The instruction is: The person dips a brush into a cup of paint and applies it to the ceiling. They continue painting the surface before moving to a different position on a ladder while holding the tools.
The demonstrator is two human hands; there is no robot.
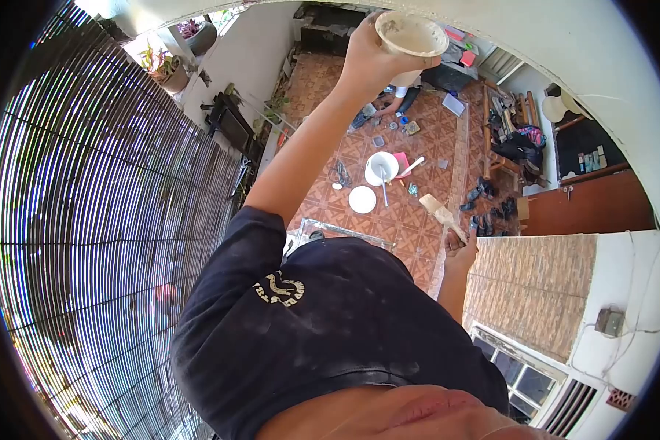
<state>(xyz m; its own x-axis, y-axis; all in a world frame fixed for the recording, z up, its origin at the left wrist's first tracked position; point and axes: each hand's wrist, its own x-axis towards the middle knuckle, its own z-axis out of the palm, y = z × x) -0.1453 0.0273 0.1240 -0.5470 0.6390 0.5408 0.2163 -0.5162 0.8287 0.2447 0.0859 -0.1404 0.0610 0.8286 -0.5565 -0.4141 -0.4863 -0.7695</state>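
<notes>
Left fingers hold up a tub, right fingers hold a flat tool

The left fingers are wrapped tight on the side of the tub. It is pale and round, its top is wide, and messy pale smears show inside. That arm is stretched far out. The right fingers are closed around the handle of the flat tool. The tool's wide, pale end points away from the right fingers, toward the tub, but the two do not touch.

Far below both sets of fingers is a red-brown tile floor. On it, in view between the left and right fingers, stands a white bucket with a stick leaning in it. A round white lid lies near the bucket, and something pink is just beside it.

Low down past the tub, another person is crouching among small things on the floor. Out past the right fingers are some dark shoes, then a wooden bench piled with bags and clothes. Far to the left of the left fingers hangs a big slatted blind, with a potted plant near its top.
</notes>
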